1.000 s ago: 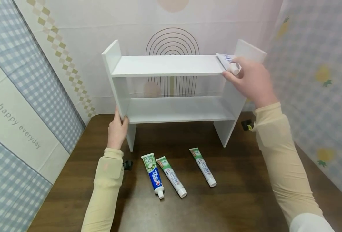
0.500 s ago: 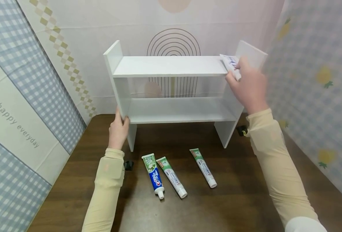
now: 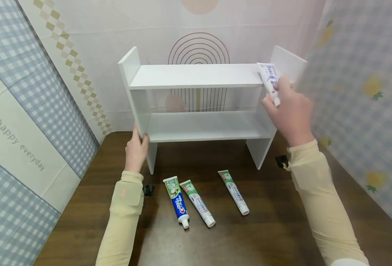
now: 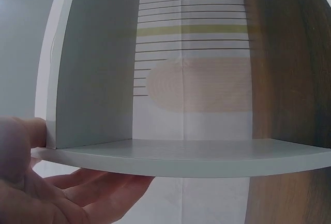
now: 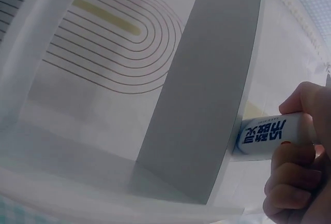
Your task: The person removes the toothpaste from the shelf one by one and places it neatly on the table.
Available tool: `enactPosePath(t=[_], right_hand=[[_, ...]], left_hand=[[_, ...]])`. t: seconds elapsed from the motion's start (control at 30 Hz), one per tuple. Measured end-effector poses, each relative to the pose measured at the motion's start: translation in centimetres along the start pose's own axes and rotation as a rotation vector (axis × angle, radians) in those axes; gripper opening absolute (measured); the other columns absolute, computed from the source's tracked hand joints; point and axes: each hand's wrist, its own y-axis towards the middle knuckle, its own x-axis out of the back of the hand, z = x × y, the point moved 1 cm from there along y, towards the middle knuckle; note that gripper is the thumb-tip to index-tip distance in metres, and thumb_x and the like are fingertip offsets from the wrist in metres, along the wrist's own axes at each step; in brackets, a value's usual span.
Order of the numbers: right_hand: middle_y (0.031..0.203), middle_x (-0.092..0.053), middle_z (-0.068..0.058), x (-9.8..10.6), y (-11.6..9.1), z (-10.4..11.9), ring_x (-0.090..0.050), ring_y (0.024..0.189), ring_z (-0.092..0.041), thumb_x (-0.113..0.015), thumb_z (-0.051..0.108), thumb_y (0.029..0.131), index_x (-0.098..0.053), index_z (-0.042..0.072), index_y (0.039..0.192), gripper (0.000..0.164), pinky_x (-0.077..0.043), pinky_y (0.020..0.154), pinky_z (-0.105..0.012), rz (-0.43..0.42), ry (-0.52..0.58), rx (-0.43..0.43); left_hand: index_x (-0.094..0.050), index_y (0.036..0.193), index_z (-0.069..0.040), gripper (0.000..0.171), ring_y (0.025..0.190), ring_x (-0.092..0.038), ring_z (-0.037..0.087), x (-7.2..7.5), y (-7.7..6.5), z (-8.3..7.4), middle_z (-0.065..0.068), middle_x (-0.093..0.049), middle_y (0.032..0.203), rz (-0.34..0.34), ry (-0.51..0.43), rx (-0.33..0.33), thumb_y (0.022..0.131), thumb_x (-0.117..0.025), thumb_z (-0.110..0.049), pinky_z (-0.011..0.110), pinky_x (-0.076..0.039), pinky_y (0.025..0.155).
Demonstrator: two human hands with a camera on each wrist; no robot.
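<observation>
My right hand [image 3: 290, 111] pinches a white toothpaste tube [image 3: 268, 79] with blue lettering near its capped end. The tube's flat end overlaps the right part of the top board of a white two-tier shelf [image 3: 196, 75], and its cap end points toward me past the front edge. In the right wrist view, thumb and fingers close around the tube [image 5: 264, 136] beside the shelf board. My left hand [image 3: 136, 151] grips the shelf's left side panel at the lower board. The left wrist view shows the thumb outside the panel and the fingers under the board [image 4: 207, 167].
On the brown table [image 3: 196, 247] before the shelf lie a blue-and-green toothpaste tube [image 3: 177, 202] and two white-and-green tubes, one beside it [image 3: 197, 203] and the other [image 3: 233, 192] farther right. Patterned cloth [image 3: 196, 33] hangs behind and at both sides.
My right hand has drawn the white tube a little right and toward me, and the tube has turned so its lettering shows more. My left hand keeps its grip on the panel.
</observation>
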Motion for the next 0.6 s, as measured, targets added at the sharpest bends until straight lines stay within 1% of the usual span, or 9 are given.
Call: enactPosePath(t=[0.07,0.27,0.33,0.47,0.6], right_hand=[[0.05,-0.046,-0.013,-0.1,-0.8,-0.3,-0.039,0.04,-0.027,-0.047,0.028,0.083,-0.046,0.003,0.092,0.027,-0.022,0.038,-0.031,-0.049,0.016,0.018],[0.056,-0.054,-0.018,-0.7,-2.9,-1.5,-0.043,0.042,-0.027,-0.054,0.023,0.08,-0.051,0.0,0.098,0.03,-0.026,0.04,-0.028,-0.173,0.174,0.013],[0.057,-0.055,-0.019,-0.8,-3.6,-1.8,-0.043,0.042,-0.027,-0.055,0.021,0.078,-0.051,-0.001,0.098,0.03,-0.027,0.04,-0.026,-0.202,0.2,0.026],[0.058,-0.057,-0.02,-0.6,-5.1,-2.3,-0.043,0.041,-0.024,-0.056,0.021,0.078,-0.052,-0.001,0.098,0.03,-0.027,0.039,-0.025,-0.223,0.2,0.072],[0.058,-0.058,-0.021,-0.2,-6.6,-2.6,-0.044,0.04,-0.024,-0.056,0.022,0.078,-0.054,-0.002,0.098,0.031,-0.028,0.038,-0.025,-0.228,0.205,0.08]], left_hand=[[-0.009,0.141,-0.041,0.055,0.078,-0.061,0.038,0.0,0.0,0.0,0.024,-0.054,0.121,0.002,-0.003,0.005,0.093,-0.033,-0.031,0.044,-0.046,0.06],[-0.01,0.142,-0.04,0.054,0.077,-0.059,0.038,0.0,0.1,0.0,0.024,-0.054,0.121,-0.003,0.0,-0.005,0.093,-0.032,-0.032,0.043,-0.045,0.06],[-0.01,0.142,-0.04,0.054,0.079,-0.06,0.038,0.0,0.1,0.0,0.024,-0.054,0.122,0.001,0.0,-0.001,0.093,-0.032,-0.032,0.044,-0.045,0.062],[-0.01,0.142,-0.04,0.054,0.082,-0.059,0.04,0.0,-0.1,0.0,0.025,-0.054,0.121,-0.001,0.002,0.014,0.093,-0.033,-0.034,0.046,-0.045,0.064],[-0.01,0.142,-0.039,0.054,0.081,-0.059,0.04,0.0,-0.1,0.0,0.025,-0.054,0.12,-0.004,-0.001,0.012,0.093,-0.033,-0.033,0.048,-0.045,0.065]])
